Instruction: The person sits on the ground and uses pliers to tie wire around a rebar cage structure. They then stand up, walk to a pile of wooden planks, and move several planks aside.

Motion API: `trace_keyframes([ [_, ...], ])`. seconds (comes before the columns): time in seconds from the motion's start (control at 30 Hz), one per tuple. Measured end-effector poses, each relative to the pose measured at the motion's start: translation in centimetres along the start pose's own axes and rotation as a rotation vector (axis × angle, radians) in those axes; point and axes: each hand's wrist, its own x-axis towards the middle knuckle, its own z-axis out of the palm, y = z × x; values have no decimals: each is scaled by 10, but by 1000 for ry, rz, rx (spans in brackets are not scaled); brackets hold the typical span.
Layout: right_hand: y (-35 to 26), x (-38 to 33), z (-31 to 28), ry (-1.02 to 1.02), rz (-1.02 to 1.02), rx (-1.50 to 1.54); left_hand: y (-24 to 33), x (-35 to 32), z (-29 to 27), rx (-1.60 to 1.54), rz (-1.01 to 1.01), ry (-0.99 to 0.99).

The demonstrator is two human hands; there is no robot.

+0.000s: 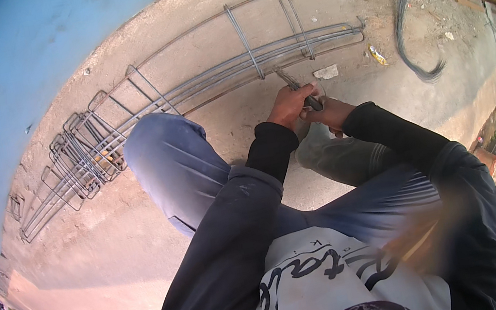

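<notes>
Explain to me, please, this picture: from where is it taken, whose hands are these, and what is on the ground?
There is no machine: these are a person's own bare hands. The camera is worn on the head and looks down; its wide lens bends straight edges. The left hand grips a dark, narrow tool; its kind is hard to tell. The right hand is close against it, but its grip is unclear. On the ground lie long metal rods with bent metal loops, a curved wire bundle and a pale stone.
</notes>
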Motion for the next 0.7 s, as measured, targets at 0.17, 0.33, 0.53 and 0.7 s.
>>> trace_keyframes([
  [0.17, -14, -10, -66, 216, -82, 1, 37, 10, 6, 328, 305, 301],
  [0.33, -12, 18, -108, 411, -318, -134, 87, 29, -21, 734, 571, 467],
  [0.53, -29, 42, -151, 434, -479, -94, 125, 32, -28, 444, 660, 456],
  [0.7, -70, 9, -146, 401, -244, 49, 144, 23, -51, 100, 440, 415],
])
